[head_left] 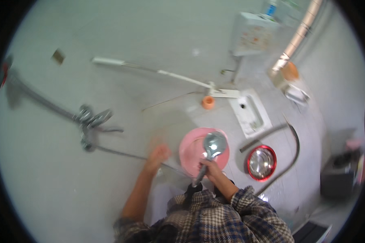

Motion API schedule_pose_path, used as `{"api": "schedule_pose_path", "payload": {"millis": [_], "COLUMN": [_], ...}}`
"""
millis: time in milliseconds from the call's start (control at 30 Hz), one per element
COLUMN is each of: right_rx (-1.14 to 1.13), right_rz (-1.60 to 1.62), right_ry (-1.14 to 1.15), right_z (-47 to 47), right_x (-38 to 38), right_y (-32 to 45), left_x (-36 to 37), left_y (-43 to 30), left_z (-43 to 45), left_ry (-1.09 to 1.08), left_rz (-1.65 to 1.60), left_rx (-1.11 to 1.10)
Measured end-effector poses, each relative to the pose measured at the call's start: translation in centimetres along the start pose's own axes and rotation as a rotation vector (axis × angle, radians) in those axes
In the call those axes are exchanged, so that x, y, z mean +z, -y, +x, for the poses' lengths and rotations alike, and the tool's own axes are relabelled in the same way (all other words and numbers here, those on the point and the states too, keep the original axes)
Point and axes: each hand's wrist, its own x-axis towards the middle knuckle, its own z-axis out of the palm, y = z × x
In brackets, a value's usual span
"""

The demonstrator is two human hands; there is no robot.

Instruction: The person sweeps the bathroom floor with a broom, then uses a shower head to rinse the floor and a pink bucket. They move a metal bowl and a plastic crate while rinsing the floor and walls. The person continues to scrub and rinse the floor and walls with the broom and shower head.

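My right hand (211, 170) grips the handle of a chrome hand shower head (215, 143), held above a pink plastic basin (188, 145) on the tiled floor. Off to the left of the basin is my left hand (159, 153), blurred, apparently with nothing in it; its finger positions are unclear. Behind it a thin shower hose (121, 152) runs from the wall-mounted chrome mixer tap (89, 121) towards the shower handle. What lies inside the basin is partly hidden by the shower head and my right hand.
Right of the basin are a shiny metal bowl with a red rim (261, 163) and a dark hose (295, 152). Farther off are a squat toilet (252, 114), an orange cup (208, 102), a white folding bar (185, 78), a cistern (254, 35) and a waste bin (279, 79).
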Motion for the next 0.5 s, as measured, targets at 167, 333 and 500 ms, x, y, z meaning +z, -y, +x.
{"api": "schedule_pose_path", "payload": {"millis": [167,333,500], "right_rx": [-0.016,0.143,0.046], "right_rz": [-0.028,0.019,-0.354], "right_ry": [0.118,0.21,0.262], "right_z": [-1.1,-2.4,-3.0], "right_x": [1.7,2.8,3.3], "right_y": [0.4,2.5,6.4], "left_x": [10.4,13.5,16.2], "left_y": [8.4,8.1,7.4], "left_z": [-3.7,-4.4,-2.9], "left_ry": [0.193,-0.035,-0.058], "left_rz": [0.058,0.248,0.126], "left_rx": [-0.02,-0.01,-0.042]}}
